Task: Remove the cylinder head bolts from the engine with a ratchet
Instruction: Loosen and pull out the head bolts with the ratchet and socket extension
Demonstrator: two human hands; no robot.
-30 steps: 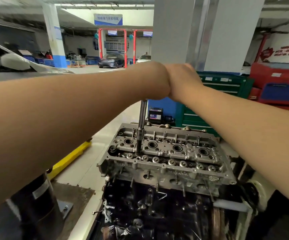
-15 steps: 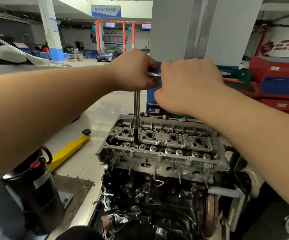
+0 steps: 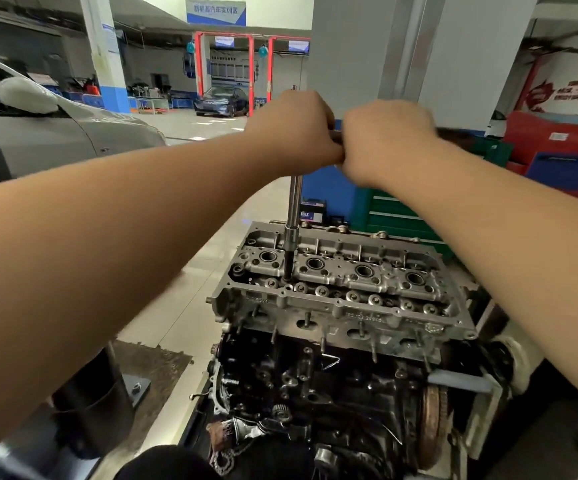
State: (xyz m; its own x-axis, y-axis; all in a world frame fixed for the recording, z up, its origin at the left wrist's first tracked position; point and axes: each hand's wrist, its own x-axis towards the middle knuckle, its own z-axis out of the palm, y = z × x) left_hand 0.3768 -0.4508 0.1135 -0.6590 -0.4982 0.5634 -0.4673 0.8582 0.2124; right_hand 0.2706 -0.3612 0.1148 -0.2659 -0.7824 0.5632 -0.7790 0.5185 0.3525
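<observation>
- Left hand (image 3: 292, 131) and right hand (image 3: 386, 142) both raised above the bare-metal aluminium cylinder head (image 3: 343, 285), knuckles touching each other.
- Both hands clenched around the handle of the chrome steel ratchet (image 3: 336, 135); only a short dark sliver of handle shows between them.
- Handle runs roughly level, left to right, across the two fists.
- Long polished steel extension bar (image 3: 294, 206) drops from under the left hand, long axis near vertical, tip pointing down.
- Its dark socket end (image 3: 288, 268) is seated in the head's near-left area, between the first and second round plug wells; the bolt itself is hidden.
- Head sits on the dark, oily engine block (image 3: 315, 386).
- Background: grey car (image 3: 73, 136) at left, green tool cabinet (image 3: 398, 216) behind the engine.
</observation>
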